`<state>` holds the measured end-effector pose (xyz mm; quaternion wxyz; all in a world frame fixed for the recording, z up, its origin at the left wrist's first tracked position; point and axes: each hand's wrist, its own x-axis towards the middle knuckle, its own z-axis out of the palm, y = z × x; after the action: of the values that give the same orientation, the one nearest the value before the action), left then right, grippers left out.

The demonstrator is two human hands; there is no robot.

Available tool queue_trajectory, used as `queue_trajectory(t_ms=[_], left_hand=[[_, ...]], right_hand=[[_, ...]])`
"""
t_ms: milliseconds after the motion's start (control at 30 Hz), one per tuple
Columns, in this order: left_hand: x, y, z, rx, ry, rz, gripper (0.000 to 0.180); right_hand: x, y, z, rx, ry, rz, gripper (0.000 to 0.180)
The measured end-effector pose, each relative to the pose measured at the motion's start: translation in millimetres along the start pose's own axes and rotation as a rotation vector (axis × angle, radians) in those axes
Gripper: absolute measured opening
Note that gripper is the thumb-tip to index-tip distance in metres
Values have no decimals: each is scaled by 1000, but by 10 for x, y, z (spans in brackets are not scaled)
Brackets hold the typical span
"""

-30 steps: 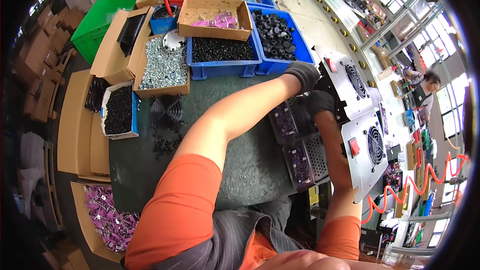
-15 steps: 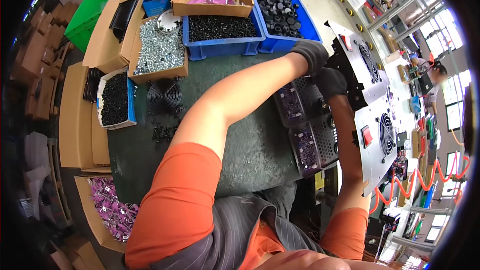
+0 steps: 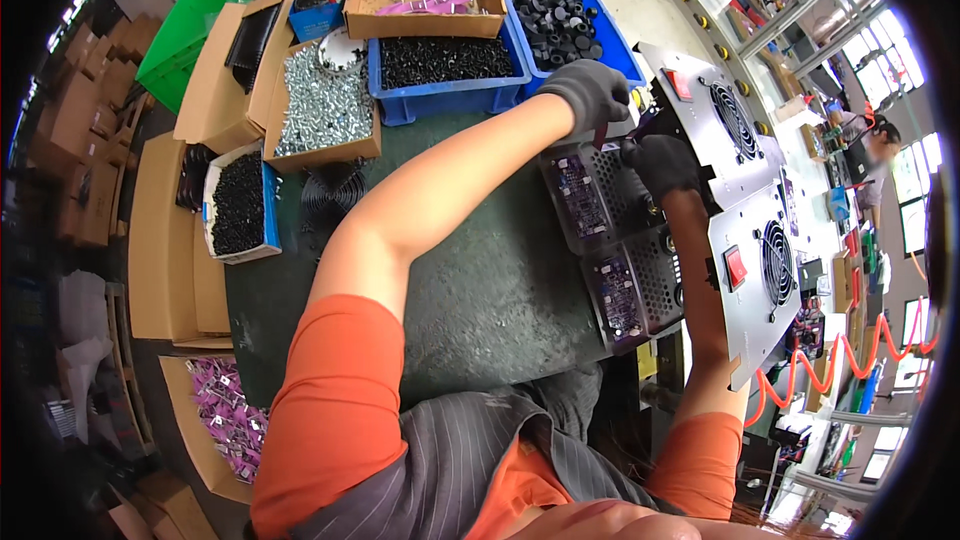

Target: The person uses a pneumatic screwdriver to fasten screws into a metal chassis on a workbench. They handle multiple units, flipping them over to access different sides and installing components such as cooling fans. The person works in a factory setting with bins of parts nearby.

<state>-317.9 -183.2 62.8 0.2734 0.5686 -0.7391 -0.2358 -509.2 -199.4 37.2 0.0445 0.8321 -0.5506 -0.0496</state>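
Observation:
Two metal casings stand side by side at the right of the table. Their silver panels, the far panel (image 3: 712,125) and the near panel (image 3: 755,275), each carry a red rocker switch and a round black fan grille. Purple circuit boards, the far board (image 3: 582,195) and the near board (image 3: 617,295), lie beside perforated metal. My left hand (image 3: 592,97), in a dark grey glove, is closed above the far casing, a thin dark piece below its fingers. My right hand (image 3: 662,166), gloved too, is curled at that casing's inner side. What either hand grips is hidden.
Beyond my left arm stand a blue bin of black screws (image 3: 445,62), a blue bin of black caps (image 3: 555,20) and a cardboard box of silver screws (image 3: 322,100). A black fan grille (image 3: 332,190) lies on the green tabletop (image 3: 500,290). A red coiled hose (image 3: 850,365) hangs at right.
My left hand has drawn away from the far panel, leftward and slightly nearer. My right hand stays almost in place. The view has shifted a little.

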Motion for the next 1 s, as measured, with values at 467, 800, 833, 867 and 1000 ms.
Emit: queue_trajectory(t_ms=[467,800,833,867,1000], left_hand=[[-868,16,-203,-552,-89,-124,26],[-574,596,811,-67,-8,374,29],[-492,614,994,63,77,467,30],[-462,701,1078,195,163,561,30],[-473,861,1155,303,96,473,34]], right_hand=[[-649,172,250,694,229,-158,30],[-2038,1100,1275,1781,406,362,27],[-2059,1148,1408,1799,390,378,27],[-2046,1112,1431,1765,380,379,28],[-1962,801,849,812,417,266,28]])
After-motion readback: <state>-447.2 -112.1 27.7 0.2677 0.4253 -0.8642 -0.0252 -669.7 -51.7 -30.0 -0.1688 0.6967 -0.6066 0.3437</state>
